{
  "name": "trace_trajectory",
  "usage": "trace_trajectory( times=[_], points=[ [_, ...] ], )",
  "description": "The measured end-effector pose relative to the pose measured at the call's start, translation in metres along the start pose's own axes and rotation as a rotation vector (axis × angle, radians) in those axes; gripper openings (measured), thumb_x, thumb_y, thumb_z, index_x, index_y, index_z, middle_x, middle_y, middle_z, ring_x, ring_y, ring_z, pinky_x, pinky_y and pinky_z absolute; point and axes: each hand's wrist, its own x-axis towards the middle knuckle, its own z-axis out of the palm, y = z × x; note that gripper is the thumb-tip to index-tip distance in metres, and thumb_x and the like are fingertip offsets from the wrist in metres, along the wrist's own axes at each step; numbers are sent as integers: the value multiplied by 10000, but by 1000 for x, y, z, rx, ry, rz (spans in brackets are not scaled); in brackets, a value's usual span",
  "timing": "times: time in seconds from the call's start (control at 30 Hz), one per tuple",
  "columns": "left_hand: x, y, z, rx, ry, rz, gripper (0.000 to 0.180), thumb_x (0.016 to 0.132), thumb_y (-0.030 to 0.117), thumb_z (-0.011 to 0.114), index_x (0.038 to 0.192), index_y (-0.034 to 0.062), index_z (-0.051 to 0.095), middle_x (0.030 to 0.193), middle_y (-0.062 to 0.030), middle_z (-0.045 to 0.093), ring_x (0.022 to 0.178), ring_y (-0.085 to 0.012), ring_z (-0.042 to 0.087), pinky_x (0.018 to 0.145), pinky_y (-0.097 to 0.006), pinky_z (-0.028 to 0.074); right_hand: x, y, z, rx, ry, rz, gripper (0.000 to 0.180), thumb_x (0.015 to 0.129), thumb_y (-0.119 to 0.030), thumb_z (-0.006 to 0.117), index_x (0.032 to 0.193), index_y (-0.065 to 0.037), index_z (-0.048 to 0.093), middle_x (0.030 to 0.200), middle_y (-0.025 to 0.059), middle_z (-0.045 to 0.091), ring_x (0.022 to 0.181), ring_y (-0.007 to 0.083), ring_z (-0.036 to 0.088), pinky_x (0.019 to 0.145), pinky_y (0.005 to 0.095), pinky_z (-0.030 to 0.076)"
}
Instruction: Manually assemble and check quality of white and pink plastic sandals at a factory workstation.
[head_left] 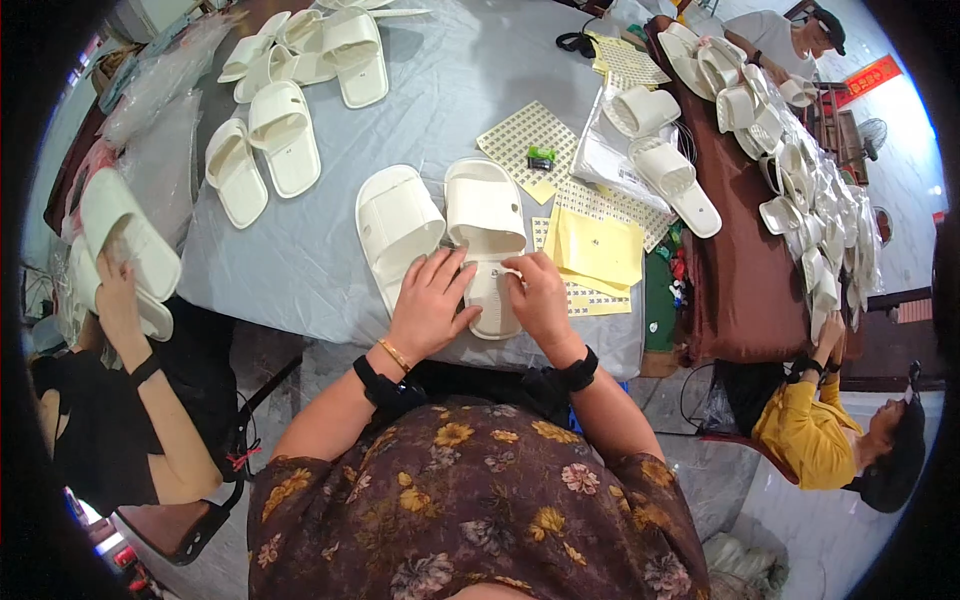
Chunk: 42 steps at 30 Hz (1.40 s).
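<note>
A pair of white slide slippers lies in front of me, the left slipper point(400, 210) and the right slipper point(484, 208), toes pointing away. My left hand point(430, 305) rests across their inner edges, fingers stretched out, thumb on the right slipper's footbed. Over that footbed's right edge is my right hand point(540, 300), its fingers curled in; whatever its fingertips may hold is too small to make out. A small printed sticker point(495, 271) shows on the footbed between my hands. Yellow sticker sheets point(596, 245) lie just beyond my right hand.
More white slippers point(283, 130) stand at the far left of the grey-covered table point(330, 260). A slipper pair point(675, 180) lies on plastic at right, near a green-and-black small item point(541, 158). Co-workers sit left and right; a brown-covered table point(740, 270) holds many slippers.
</note>
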Motion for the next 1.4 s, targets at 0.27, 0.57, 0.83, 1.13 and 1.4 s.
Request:
trace_trajectory(
  times=[0.27, 0.57, 0.83, 1.13, 1.4],
  points=[
    [-2, 1, 5, 20, -54, 5, 585, 849, 372, 673, 1339, 87, 527, 1393, -86, 500, 1295, -265, 435, 1123, -488, 270, -1, -7, 9, -191, 40, -82, 112, 810, -62, 664, 917, -64, 695, 864, 111, 614, 854, 318, 609, 752, 412, 501],
    [-3, 2, 7, 26, -28, -8, 589, 828, 372, 690, 1323, 89, 543, 1384, -77, 506, 1285, -253, 442, 1123, -487, 272, 7, -8, 8, -245, -85, -54, 39, 814, -81, 652, 831, -51, 636, 842, 134, 594, 831, 340, 594, 736, 438, 494],
    [-2, 2, 8, 23, -35, -14, 594, 825, 373, 691, 1323, 89, 539, 1379, -78, 510, 1289, -258, 436, 1126, -489, 270, 2, -7, 4, -26, -85, 180, 76, 835, -92, 646, 853, -19, 640, 832, 149, 605, 769, 322, 606, 697, 409, 495],
    [-2, 0, 7, 26, -45, -20, 602, 822, 373, 693, 1329, 91, 531, 1384, -82, 510, 1292, -260, 438, 1130, -487, 267, 3, -5, 12, 184, -27, 456, 147, 825, -131, 683, 872, 8, 696, 697, 87, 657, 622, 171, 611, 607, 315, 497],
    [-3, 0, 8, 35, -19, -2, 596, 825, 371, 688, 1321, 80, 533, 1382, -90, 512, 1282, -267, 447, 1121, -489, 279, -1, -1, 24, -94, 12, 292, 142, 814, -140, 686, 876, -13, 678, 660, 87, 636, 593, 203, 615, 588, 336, 496]
  ],
)
